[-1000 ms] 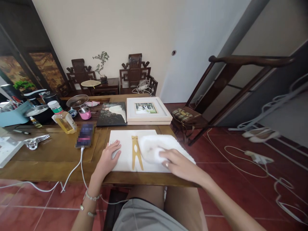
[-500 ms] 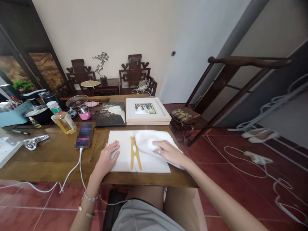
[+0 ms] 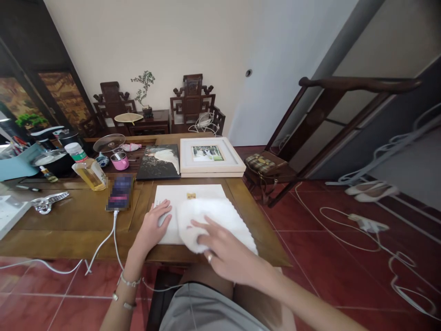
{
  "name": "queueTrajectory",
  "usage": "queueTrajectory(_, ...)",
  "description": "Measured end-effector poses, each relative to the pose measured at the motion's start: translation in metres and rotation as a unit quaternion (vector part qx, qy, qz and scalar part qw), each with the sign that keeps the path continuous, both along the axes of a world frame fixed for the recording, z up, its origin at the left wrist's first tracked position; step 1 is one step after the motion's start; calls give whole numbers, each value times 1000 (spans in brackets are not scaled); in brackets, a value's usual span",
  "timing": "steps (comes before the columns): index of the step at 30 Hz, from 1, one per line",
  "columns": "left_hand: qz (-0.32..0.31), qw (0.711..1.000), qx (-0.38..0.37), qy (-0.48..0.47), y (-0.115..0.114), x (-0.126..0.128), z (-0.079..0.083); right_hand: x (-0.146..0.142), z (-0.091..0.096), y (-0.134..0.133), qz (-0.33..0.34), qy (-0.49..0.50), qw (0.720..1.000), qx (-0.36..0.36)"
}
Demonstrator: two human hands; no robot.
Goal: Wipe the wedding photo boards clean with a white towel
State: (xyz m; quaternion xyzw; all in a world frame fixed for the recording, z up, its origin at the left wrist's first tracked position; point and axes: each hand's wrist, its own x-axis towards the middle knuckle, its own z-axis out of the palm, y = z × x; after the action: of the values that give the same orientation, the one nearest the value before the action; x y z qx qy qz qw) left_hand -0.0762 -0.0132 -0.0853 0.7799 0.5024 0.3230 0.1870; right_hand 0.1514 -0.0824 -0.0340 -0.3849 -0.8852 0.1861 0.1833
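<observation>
A white board [image 3: 168, 195] lies flat on the wooden table [image 3: 79, 220] in front of me, with a gold stand piece [image 3: 191, 196] on it, mostly covered. My left hand [image 3: 154, 227] rests flat on the board's left part, fingers stretched out. My right hand [image 3: 222, 250] presses a white cloth [image 3: 220, 216] onto the board near the table's front edge, fingers spread on top of it. The cloth hides most of the gold piece and the board's right half.
Behind the board lie a white framed photo [image 3: 208, 156] and a dark photo print [image 3: 160, 162]. A phone [image 3: 120, 193] with a white cable, an oil bottle [image 3: 87, 170], a pink cup [image 3: 120, 162] and pots stand to the left. A dark wooden chair [image 3: 310, 133] stands right.
My right hand has dragged the white cloth from the board's far right part toward me and left, now covering most of the gold piece. My left hand has stayed put.
</observation>
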Motion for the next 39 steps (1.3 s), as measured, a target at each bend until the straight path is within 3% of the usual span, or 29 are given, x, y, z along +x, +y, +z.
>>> queueTrajectory(3, 0, 1000, 1, -1, 0, 0, 0, 3, 12, -20, 22, -18, 999, -35)
queueTrajectory(5, 0, 1000, 4, -4, 0, 0, 0, 4, 15, -16, 19, -31, 998, -51)
queueTrajectory(9, -1, 1000, 3, -9, 0, -1, -2, 6, 11, 27, -32, -47, 997, -57)
queueTrajectory(13, 1, 1000, -6, 2, 0, -1, -1, 1, 0, 80, -67, -10, 998, 3)
queueTrajectory(16, 2, 1000, -14, 12, -1, 0, 1, -7, -6, 94, -88, 3, 996, 28)
queueTrajectory(19, -7, 1000, -20, 20, -1, 0, 2, -16, -11, 80, -74, 4, 996, 57)
queueTrajectory(23, -17, 999, -14, 35, 0, -1, 0, -19, -10, 29, -24, -9, 997, 79)
queueTrajectory(27, -17, 999, -15, 43, 0, -2, -1, -15, 4, -19, 39, -17, 999, 25)
queueTrajectory(30, -14, 999, -14, 40, 1, -2, -2, -14, 10, -28, 58, -25, 998, -9)
queueTrajectory(33, -10, 999, -17, 34, 1, -2, -3, -17, 6, -7, 21, -27, 999, 6)
queueTrajectory(39, -10, 999, -14, 28, 2, -3, -5, -30, -7, 70, -56, -51, 994, 80)
